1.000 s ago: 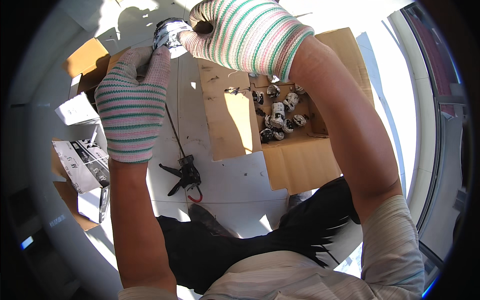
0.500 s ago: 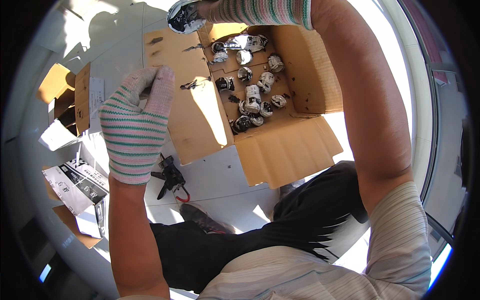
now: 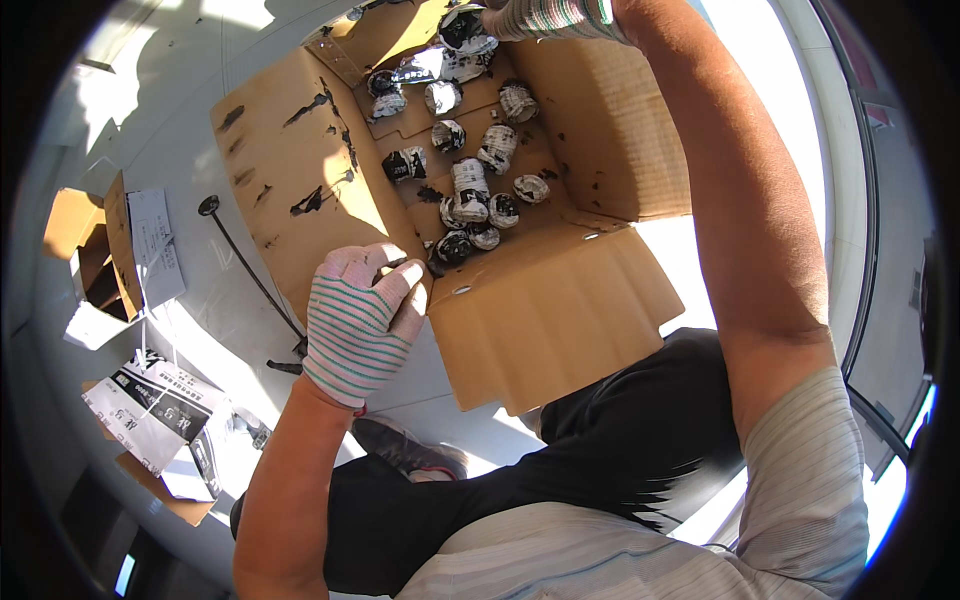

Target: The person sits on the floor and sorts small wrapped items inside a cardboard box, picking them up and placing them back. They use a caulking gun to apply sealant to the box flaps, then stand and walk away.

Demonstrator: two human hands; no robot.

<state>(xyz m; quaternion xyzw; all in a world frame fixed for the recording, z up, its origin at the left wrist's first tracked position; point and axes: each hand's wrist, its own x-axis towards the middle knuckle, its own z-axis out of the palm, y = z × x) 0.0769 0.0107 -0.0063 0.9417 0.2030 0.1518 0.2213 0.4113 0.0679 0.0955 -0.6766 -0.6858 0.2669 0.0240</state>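
Note:
An open cardboard box (image 3: 560,310) lies on the floor in front of me with several small objects wrapped in black-and-white paper (image 3: 470,190) in its bottom. My left hand (image 3: 362,320), in a striped knit glove, rests on the box's near corner between the left and front flaps. My right hand (image 3: 545,15), also gloved, reaches over the far side of the box at the top edge of the view and holds one wrapped object (image 3: 462,28) above the box.
A thin black rod with a round end (image 3: 245,260) lies on the pale floor left of the box. Small open cartons (image 3: 95,250) and a printed package (image 3: 150,405) sit at the far left. My dark trousers and a shoe (image 3: 410,455) are below.
My head has tilted toward the box, which now fills the view. My left hand dropped from mid-air onto the box corner. My right hand carried the wrapped object out over the box.

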